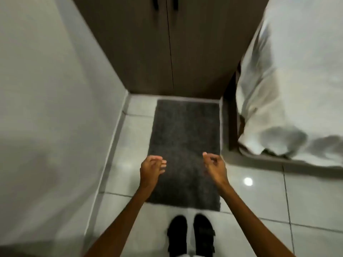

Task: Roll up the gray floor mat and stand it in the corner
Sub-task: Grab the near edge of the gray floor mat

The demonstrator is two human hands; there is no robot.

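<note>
Mat [183, 145] lies flat and unrolled on the tiled floor [306, 201], its far short edge close against the foot of the brown wardrobe [148, 52], the bed [297, 71] just beside it on the right. I read the near edge, in front of my shoes [191, 234], as the place to start the roll. I have both hands above the near half, one toward each long side, probably so each can take a corner. My left hand [151, 168] and right hand [215, 165] are loosely curled, fingers half bent, holding nothing and touching nothing. The corner left of the wardrobe, by the wall [46, 89], looks free for standing the roll.
</note>
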